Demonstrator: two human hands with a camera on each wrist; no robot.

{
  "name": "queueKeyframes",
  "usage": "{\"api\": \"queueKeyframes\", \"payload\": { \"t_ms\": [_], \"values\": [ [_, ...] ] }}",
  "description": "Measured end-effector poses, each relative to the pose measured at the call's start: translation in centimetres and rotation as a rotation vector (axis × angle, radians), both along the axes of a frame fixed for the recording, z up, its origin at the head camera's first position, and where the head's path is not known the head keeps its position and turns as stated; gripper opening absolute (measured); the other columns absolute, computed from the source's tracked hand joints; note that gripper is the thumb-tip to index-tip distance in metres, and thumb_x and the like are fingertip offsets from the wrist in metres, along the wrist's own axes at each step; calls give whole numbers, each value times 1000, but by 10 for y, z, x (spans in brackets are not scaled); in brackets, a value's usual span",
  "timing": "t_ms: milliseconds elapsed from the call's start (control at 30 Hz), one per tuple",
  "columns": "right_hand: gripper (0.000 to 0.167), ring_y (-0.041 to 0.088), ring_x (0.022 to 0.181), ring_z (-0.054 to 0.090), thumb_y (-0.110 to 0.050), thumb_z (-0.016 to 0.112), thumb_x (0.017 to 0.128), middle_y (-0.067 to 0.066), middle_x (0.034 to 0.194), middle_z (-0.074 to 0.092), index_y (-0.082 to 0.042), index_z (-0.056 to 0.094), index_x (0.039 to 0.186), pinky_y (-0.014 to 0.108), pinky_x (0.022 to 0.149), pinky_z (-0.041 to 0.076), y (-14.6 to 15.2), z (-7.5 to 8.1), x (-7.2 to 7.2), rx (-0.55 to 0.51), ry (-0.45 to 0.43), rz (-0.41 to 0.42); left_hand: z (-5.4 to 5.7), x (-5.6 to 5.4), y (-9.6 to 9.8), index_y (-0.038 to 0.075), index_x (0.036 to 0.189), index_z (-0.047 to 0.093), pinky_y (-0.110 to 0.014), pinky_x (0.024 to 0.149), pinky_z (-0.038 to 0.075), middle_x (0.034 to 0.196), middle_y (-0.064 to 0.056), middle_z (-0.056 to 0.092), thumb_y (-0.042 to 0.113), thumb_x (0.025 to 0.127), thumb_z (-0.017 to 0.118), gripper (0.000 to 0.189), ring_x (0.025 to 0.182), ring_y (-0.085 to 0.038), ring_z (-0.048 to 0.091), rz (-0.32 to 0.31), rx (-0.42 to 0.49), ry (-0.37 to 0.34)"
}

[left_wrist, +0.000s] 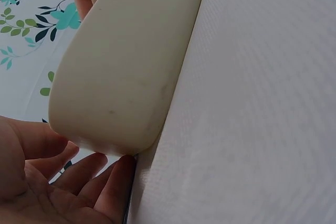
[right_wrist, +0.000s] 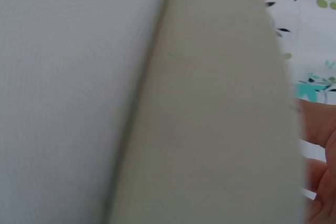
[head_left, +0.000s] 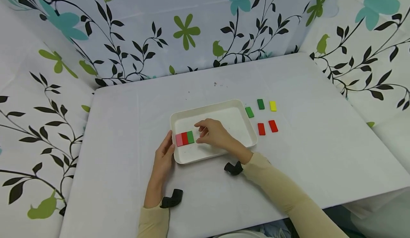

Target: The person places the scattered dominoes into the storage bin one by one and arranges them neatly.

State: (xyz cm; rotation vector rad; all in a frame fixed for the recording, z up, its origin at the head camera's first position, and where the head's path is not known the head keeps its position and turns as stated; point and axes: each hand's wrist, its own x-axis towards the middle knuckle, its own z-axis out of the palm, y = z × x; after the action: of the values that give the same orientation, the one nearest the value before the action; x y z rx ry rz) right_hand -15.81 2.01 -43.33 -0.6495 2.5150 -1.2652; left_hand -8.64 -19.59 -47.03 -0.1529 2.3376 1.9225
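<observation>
A shallow white tray (head_left: 221, 111) lies on the table, also seen from its side as a cream wall (left_wrist: 121, 72) in the left wrist view. Inside at its left end, a pink tile (head_left: 179, 140), a red tile (head_left: 184, 138) and a green tile (head_left: 190, 137) stand side by side in a row. My left hand (head_left: 163, 158) holds the tray's left end, thumb at the rim and fingers against the outer wall. Over the tray, just right of the green tile, hovers my right hand (head_left: 213, 135); its thumb and forefinger are apart with nothing visible between them.
Right of the tray lie two green tiles (head_left: 261, 104), a yellow tile (head_left: 273, 106) and two red tiles (head_left: 273, 126). A white cloth covers the table (head_left: 307, 152). Patterned curtains (head_left: 144, 28) close in the back and sides. Dark crumbs (head_left: 215, 84) dot the cloth behind the tray.
</observation>
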Motion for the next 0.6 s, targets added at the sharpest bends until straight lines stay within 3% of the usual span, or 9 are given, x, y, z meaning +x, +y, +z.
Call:
{"api": "queueKeyframes", "payload": {
  "t_ms": [233,433,600],
  "values": [
    [55,17,88,66,-13,81,79,14,108,66,-4,62,130,25,76,54,43,28,9,-63,53,-23,0,-1,-1,19,156,26,-33,118,27,162,2,25,9,105,40,54,150,-14,21,-5,12,6],
    [56,23,91,65,-13,82,78,11,108,66,-6,61,130,24,72,50,100,46,11,-56,99,-146,0,0,0,19,156,27,-23,115,30,161,3,26,9,105,40,54,149,-14,23,0,25,3],
    [59,28,97,63,-14,80,81,16,116,63,-6,57,135,23,74,49,156,45,6,-8,64,-265,1,1,2,20,156,26,-31,117,28,162,3,26,9,105,40,54,149,-13,22,2,24,-5]
  ]
}}
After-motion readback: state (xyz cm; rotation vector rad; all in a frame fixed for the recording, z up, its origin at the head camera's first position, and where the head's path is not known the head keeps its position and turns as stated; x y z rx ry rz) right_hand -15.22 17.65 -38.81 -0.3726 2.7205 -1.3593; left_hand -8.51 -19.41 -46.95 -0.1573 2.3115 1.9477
